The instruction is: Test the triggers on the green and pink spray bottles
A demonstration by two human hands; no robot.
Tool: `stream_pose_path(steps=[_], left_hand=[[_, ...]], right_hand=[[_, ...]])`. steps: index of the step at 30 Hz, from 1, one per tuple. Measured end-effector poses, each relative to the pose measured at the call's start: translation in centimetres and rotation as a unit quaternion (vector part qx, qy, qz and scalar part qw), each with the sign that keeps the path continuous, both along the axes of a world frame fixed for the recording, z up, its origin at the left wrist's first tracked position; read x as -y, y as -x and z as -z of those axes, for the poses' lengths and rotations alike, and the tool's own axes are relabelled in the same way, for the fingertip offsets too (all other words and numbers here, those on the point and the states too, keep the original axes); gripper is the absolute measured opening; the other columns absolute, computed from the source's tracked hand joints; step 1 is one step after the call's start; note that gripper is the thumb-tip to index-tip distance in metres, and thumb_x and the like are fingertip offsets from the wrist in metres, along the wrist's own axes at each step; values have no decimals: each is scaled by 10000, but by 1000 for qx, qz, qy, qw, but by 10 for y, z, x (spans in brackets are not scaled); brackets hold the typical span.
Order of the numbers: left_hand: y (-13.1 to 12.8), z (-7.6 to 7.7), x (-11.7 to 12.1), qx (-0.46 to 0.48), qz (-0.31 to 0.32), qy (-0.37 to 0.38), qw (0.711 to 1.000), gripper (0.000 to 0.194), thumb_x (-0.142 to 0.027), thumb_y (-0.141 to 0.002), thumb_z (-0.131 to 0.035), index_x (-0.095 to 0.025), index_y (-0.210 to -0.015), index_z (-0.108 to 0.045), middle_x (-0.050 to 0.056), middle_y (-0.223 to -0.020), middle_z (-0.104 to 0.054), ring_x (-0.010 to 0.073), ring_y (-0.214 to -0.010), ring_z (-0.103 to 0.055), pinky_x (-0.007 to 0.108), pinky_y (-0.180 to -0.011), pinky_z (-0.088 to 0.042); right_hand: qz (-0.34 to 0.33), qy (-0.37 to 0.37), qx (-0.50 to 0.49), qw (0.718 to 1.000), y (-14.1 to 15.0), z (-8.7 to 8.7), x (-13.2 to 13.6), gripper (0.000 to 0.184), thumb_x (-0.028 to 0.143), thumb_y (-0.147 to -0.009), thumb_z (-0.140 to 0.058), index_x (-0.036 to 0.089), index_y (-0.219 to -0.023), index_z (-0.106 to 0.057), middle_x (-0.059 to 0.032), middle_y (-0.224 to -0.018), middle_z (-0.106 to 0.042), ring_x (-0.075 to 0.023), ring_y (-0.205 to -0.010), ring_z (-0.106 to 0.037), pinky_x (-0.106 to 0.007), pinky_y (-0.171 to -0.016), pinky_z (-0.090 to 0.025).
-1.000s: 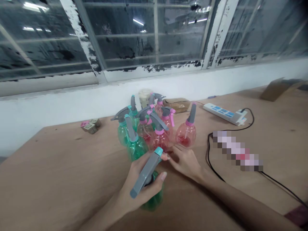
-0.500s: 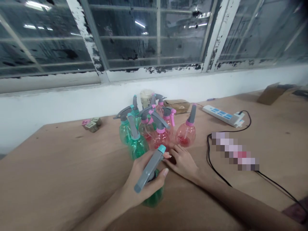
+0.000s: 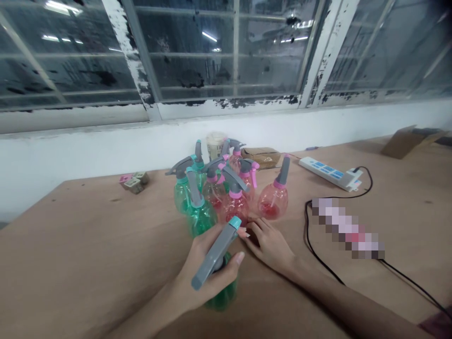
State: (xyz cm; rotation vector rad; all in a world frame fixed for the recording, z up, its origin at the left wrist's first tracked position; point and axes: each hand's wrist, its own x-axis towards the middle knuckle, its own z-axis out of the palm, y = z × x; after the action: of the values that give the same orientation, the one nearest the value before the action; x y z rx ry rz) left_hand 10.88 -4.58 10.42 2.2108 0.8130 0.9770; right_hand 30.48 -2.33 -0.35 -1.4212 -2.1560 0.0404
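A spray bottle with a green body (image 3: 223,297), a grey trigger head and a teal nozzle is in my left hand (image 3: 203,259), fingers wrapped round it just under the head. Its body is partly hidden behind that hand. My right hand (image 3: 270,245) lies low on the table, fingers bent and loosely apart, near a pink spray bottle (image 3: 237,207); its fingertips are partly hidden. Another pink spray bottle (image 3: 273,202) stands a little apart on the right. Behind my left hand is a green spray bottle (image 3: 201,219), with several more green and pink ones crowded beyond it.
Along the wall stand a paper cup (image 3: 215,145) and a brown package (image 3: 261,157). A white power strip (image 3: 328,173) and its black cable (image 3: 306,228) lie at the right. Small blocks (image 3: 134,183) sit at the left, and a cardboard box (image 3: 404,141) at the far right.
The view has shifted slightly. My left hand still grips the green spray bottle, which has barely moved, and my right hand stays beside the pink bottles.
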Motion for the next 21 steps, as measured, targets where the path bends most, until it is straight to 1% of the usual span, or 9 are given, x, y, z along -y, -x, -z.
stream_pose_path(steps=[3,7,12,14,16,17,19,21], left_hand=[[0,-1,-1,-8,-6,-4,1000,309,-202,-791,-521,-258,-1095,-528,7,-903,-643,115,-542,-578,271,-611,-537],[1,-2,-2,-9,-6,13,1000,269,-188,-778,-524,-267,-1035,-521,1,-912,-648,112,-515,-570,269,-582,-530],[1,-3,-2,-13,-27,9,999,138,-200,-781,-522,-251,-907,-547,-1,-844,-647,159,-672,-626,286,-654,-526],[1,-3,0,-13,-37,10,999,70,-207,-788,-518,-242,-842,-546,-15,-749,-628,149,-626,-613,266,-601,-514],[0,-3,4,-13,-49,6,999,19,-216,-784,-526,-233,-782,-533,-35,-645,-583,130,-537,-576,242,-522,-487],[0,-3,5,-15,-56,3,998,27,-219,-780,-532,-230,-757,-524,-41,-613,-563,124,-511,-559,234,-501,-476],[-1,-5,6,-16,-64,-5,998,58,-219,-777,-538,-224,-726,-510,-39,-602,-552,121,-512,-556,230,-504,-477],[0,-6,6,-16,-56,-8,998,29,-211,-781,-533,-224,-756,-532,-27,-657,-587,125,-550,-575,239,-550,-500]], right_hand=[[0,9,-3,1000,0,-2,1,143,285,-869,-485,166,-909,-553,-110,-979,-596,-236,-940,-554,-383,-791,-488],[1,16,-3,1000,1,-4,1,143,281,-864,-499,165,-927,-555,-112,-995,-598,-236,-942,-555,-385,-805,-487],[9,22,4,1000,1,-6,1,165,303,-868,-498,159,-922,-559,-114,-987,-602,-238,-931,-558,-382,-797,-488],[8,22,1,1000,1,-7,1,172,307,-869,-497,160,-933,-560,-112,-985,-604,-236,-929,-560,-380,-799,-488],[7,24,-2,1000,0,-7,1,177,312,-872,-493,162,-938,-560,-109,-980,-606,-235,-930,-561,-379,-800,-487],[7,25,-2,1000,0,-7,1,179,315,-874,-491,162,-935,-561,-109,-977,-606,-235,-929,-561,-379,-800,-487],[6,28,-2,1000,0,-7,1,182,319,-875,-489,162,-932,-562,-107,-978,-607,-235,-931,-560,-378,-802,-485],[9,30,0,1000,0,-7,1,175,315,-872,-493,164,-925,-562,-107,-981,-609,-233,-921,-563,-373,-790,-486]])
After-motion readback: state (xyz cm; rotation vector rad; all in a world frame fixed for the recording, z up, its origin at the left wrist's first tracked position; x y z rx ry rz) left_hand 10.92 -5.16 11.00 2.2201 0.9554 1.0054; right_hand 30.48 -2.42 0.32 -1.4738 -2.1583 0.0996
